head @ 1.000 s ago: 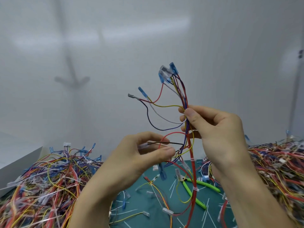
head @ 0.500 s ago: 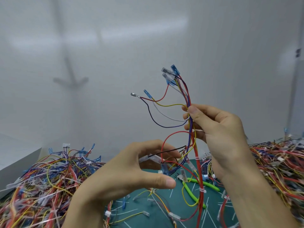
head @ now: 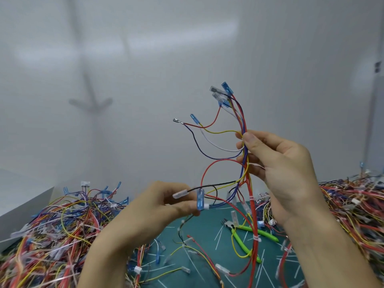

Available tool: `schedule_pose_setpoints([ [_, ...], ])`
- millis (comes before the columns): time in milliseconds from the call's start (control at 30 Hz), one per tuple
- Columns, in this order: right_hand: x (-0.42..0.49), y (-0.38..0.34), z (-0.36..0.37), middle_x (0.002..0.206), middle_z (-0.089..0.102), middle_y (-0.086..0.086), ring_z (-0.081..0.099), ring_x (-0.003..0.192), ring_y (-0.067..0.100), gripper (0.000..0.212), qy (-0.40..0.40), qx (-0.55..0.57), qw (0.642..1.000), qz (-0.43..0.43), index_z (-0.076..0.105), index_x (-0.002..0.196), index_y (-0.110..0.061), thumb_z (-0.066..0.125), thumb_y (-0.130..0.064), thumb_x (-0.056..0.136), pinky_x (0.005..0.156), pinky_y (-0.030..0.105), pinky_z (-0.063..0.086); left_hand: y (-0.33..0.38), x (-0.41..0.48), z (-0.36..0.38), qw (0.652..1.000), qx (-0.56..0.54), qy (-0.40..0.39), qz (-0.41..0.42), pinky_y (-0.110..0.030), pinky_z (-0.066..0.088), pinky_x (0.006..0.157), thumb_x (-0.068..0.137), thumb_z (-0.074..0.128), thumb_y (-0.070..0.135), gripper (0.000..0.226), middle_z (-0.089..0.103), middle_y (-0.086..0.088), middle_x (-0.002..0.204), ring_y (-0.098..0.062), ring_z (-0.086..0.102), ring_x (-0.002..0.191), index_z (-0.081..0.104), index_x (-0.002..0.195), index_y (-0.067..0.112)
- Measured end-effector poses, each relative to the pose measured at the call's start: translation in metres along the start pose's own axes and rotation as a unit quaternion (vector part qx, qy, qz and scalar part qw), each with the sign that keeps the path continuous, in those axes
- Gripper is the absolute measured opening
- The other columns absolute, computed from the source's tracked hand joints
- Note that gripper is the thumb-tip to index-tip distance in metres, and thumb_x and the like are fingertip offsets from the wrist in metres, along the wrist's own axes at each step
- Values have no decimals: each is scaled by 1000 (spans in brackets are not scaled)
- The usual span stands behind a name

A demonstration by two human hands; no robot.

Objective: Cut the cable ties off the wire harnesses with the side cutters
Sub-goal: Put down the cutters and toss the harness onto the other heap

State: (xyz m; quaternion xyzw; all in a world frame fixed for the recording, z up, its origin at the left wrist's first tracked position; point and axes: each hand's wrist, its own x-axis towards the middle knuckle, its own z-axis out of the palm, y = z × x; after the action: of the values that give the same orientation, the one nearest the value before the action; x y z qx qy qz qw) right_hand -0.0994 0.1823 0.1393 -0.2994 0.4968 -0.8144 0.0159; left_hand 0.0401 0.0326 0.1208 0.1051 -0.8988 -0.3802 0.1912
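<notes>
A wire harness (head: 245, 159) of red, blue, yellow, white and black wires hangs upright in front of me. My right hand (head: 280, 169) pinches its bundle between thumb and fingers near the middle. My left hand (head: 158, 206) is lower and to the left, fingers curled around the loose connector ends of a black wire and a blue-sleeved terminal (head: 200, 201). White cable ties (head: 256, 239) still wrap the red trunk lower down. The side cutters (head: 243, 235), with green handles, lie on the green mat, untouched.
Big heaps of tangled harnesses fill the left (head: 54, 231) and right (head: 353, 208) sides of the table. The green cutting mat (head: 207, 225) between them is strewn with cut tie ends. A white box (head: 18, 196) stands at far left. A white wall is behind.
My left hand has slid lower and leftward along the branch wires to their connector ends. The right hand keeps its pinch on the bundle, barely shifting.
</notes>
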Motion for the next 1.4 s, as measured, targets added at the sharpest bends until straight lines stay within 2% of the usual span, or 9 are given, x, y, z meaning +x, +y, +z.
schedule_pose_setpoints([
  [100,1,0,-1,74,74,-4,66,64,8,11,-1,1,1000,1,76,90,-18,66,-20,93,53,14,49,-2,1,-2,998,-45,49,16,-22,47,72,85,67,35,22,72,-6,83,-4,64,77,74,90,15],
  [200,0,-1,0,73,73,-3,64,59,7,10,-6,10,1000,0,76,89,-17,66,-18,92,51,15,49,-4,3,-1,986,-124,109,10,-24,57,73,84,66,29,15,75,-2,87,-13,73,79,74,90,18],
  [400,2,0,-2,72,73,-4,64,59,6,10,7,10,1000,-4,76,89,-17,67,-20,92,50,15,48,-3,1,-4,985,-143,98,0,-16,48,59,83,66,33,17,71,-4,75,-10,54,59,71,83,16],
  [500,3,-1,-4,74,73,-3,64,59,6,10,17,12,1000,-8,76,88,-17,67,-20,92,50,14,48,-5,-1,-7,986,-137,92,-3,-12,49,63,82,72,23,4,71,0,76,-3,60,66,74,85,24],
  [600,3,-1,-6,74,73,-3,64,59,5,9,28,18,999,-7,76,87,-18,68,-21,91,50,14,48,-9,-3,-11,985,-138,105,0,-13,53,76,84,71,4,19,75,-1,87,-9,70,84,76,90,21],
  [833,4,0,-7,73,73,-3,63,58,5,8,18,19,1000,-1,75,88,-16,69,-20,90,57,16,54,-10,-3,-13,967,-177,181,-2,-15,55,68,80,73,-1,23,76,-1,95,-17,74,83,75,95,15],
  [1133,-2,3,2,73,71,-3,62,60,8,8,-39,30,999,22,74,84,-16,74,-24,81,53,18,50,7,1,-4,962,-146,231,17,-25,57,75,92,59,32,19,76,8,89,-5,71,85,76,87,24],
  [1300,-8,7,12,68,68,-5,64,62,9,13,-82,26,996,19,71,87,-13,78,-18,77,55,22,53,32,-3,6,971,-99,201,90,-16,53,77,78,68,51,19,75,15,87,3,69,86,76,87,36],
  [1400,-13,8,17,70,70,-3,67,62,10,15,-106,14,994,5,68,83,-14,81,-14,75,56,20,53,37,-4,12,980,-27,169,103,-25,54,80,70,72,61,31,74,19,87,3,68,86,74,90,37],
])
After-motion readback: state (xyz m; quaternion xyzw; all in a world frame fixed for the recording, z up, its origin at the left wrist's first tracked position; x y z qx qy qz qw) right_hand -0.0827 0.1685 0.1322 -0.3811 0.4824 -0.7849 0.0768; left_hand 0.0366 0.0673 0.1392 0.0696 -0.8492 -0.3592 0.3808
